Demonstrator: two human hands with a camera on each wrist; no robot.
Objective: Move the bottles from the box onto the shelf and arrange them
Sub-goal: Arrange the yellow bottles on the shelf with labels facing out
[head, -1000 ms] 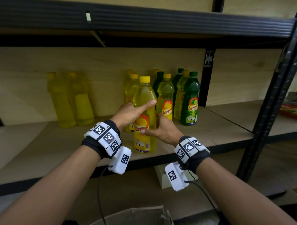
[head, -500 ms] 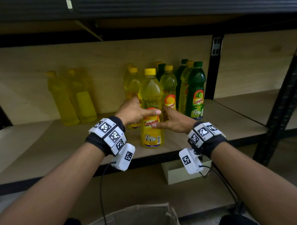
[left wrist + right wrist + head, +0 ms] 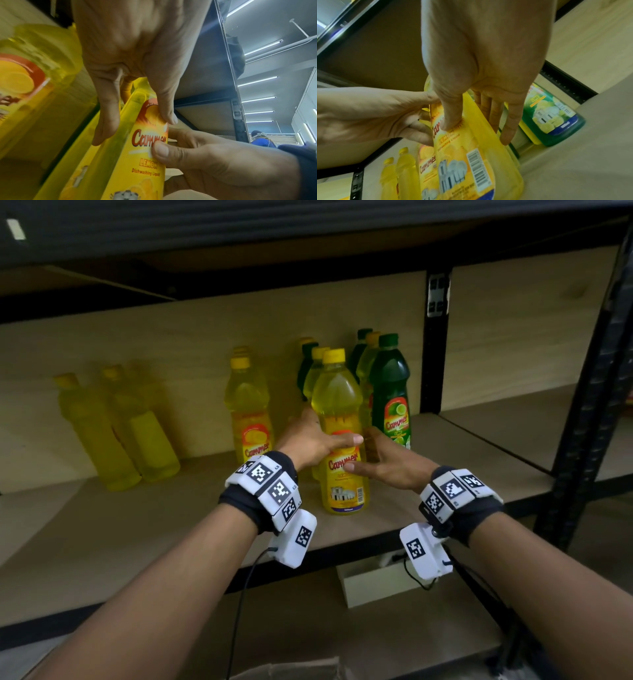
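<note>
Far left on the shelf (image 3: 102, 529): two plain yellow bottles (image 3: 116, 426), upright, side by side against the back panel, blurred. Next along, a labelled yellow bottle (image 3: 248, 409), upright, standing apart from the pair.

Then the left hand (image 3: 310, 441), wrapped on the left side of the front yellow bottle (image 3: 339, 419), thumb across the label's top, fingers curled behind. Clamped, per the left wrist view (image 3: 137, 54), thumb and forefinger straddling the bottle (image 3: 137, 148).

Front yellow bottle upright, base on the shelf near the front edge, label facing out.

Right hand (image 3: 390, 467) against that bottle's right side, thumb pressed on the label, fingers straight and together along the far side, as seen in the right wrist view (image 3: 484, 60).

Behind and right: a cluster of green and yellow bottles (image 3: 320, 364), with a green bottle (image 3: 390, 392) foremost, upright, just beside the held one, close to the black upright post (image 3: 435, 344).

Below, on the lower board, a small pale box (image 3: 373, 583).
</note>
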